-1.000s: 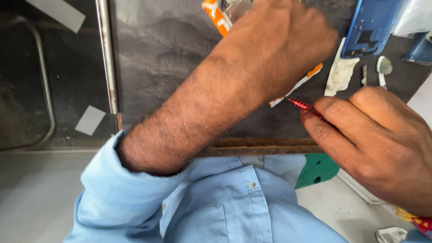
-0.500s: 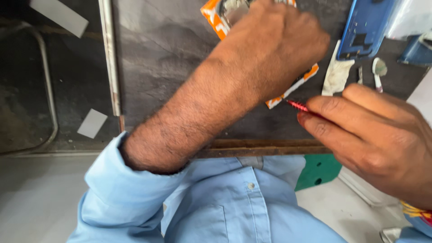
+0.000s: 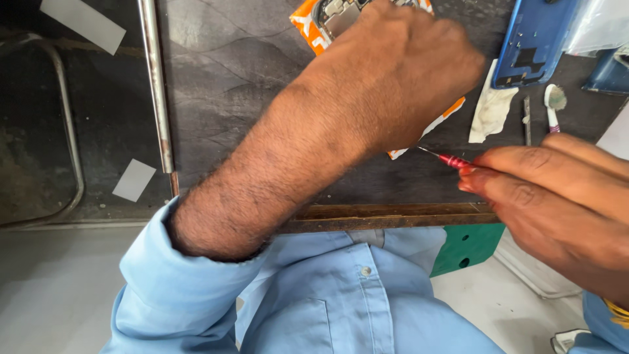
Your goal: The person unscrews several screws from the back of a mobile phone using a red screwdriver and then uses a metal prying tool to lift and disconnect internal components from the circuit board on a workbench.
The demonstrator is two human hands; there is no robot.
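Steadying: left hand (image 3: 400, 72) lies flat, fingers closed over the opened phone (image 3: 337, 14) on its orange mat (image 3: 306, 26), at the dark surface's (image 3: 229, 78) far edge.
Tool: right hand (image 3: 557, 196) pinches a red precision screwdriver (image 3: 452, 160), tip beside the mat.
Advice: keep the phone pinned and the tip upright.

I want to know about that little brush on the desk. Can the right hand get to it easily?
Probably yes. The right hand lies just below the small brush, with bare dark desk between them. But its fingers already pinch a red screwdriver, so gripping the brush might be awkward.
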